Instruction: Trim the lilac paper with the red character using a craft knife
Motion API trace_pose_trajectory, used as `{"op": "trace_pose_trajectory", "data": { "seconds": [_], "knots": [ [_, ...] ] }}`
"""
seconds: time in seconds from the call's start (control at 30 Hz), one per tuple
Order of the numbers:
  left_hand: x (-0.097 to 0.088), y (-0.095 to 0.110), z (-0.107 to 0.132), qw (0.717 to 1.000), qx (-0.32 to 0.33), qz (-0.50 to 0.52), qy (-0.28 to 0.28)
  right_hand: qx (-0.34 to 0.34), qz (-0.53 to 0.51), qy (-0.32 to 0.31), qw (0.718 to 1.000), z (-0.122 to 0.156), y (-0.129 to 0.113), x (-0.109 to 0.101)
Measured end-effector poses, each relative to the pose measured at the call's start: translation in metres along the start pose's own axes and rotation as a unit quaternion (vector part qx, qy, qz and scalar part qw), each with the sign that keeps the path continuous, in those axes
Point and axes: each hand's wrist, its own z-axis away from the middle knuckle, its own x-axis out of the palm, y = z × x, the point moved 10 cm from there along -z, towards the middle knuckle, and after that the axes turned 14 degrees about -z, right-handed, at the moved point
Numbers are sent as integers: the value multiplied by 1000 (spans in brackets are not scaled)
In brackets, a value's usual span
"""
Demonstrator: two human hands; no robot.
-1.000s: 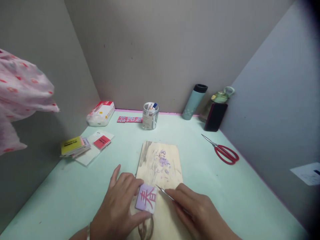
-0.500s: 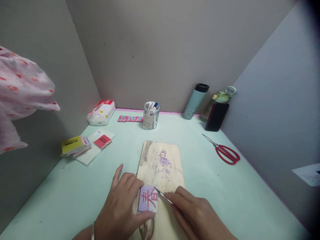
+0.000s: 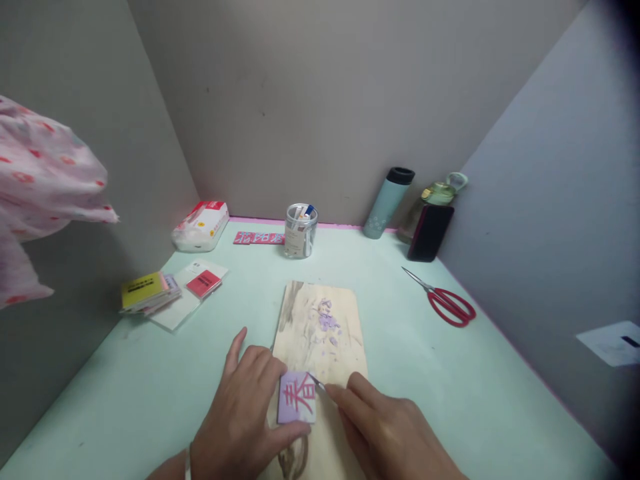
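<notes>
A small square lilac carving block with a red character on its face lies on a wooden board. My left hand grips it, thumb along the near edge and fingers at the far left corner. In my right hand is a thin metal carving knife, held like a pen. Its tip is at the block's upper right edge; whether it touches the surface I cannot tell. Lilac shavings are scattered farther up the board.
Red-handled scissors lie to the right. At the back stand a glass jar with pens, a teal tumbler, a green-lidded bottle and a phone. Left are a tissue pack and stacked packets.
My right hand has shifted very slightly, with the knife tip still at the block's upper right edge. The whole view has moved a little; the left hand keeps its hold.
</notes>
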Motion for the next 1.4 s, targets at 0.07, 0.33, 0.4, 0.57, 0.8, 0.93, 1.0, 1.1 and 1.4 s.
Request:
{"op": "trace_pose_trajectory", "data": {
  "seconds": [0.07,0.33,0.4,0.57,0.8,0.93,1.0,1.1,1.4],
  "knots": [
    [-2,1,0,1000,3,-3,9,-24,37,17,999,-2,-8,-2],
    [-7,9,-3,999,33,-20,30,-77,162,58,982,-1,-26,0],
    [-7,10,-4,998,40,-26,30,-92,190,71,975,0,-31,2],
    [-6,13,-5,998,49,-36,21,-86,235,155,956,6,-39,15],
    [-8,16,-5,998,51,-39,16,-43,257,217,941,7,-42,26],
    [-9,16,-6,998,48,-29,19,-109,271,178,940,1,-57,15],
    [-9,16,-6,998,44,-28,21,-133,283,167,935,-2,-63,9],
    [-10,16,-6,998,48,-30,25,-136,286,175,932,-5,-63,3],
    [5,5,2,998,46,23,-27,10,80,116,990,-1,17,-17]
  ]
}}
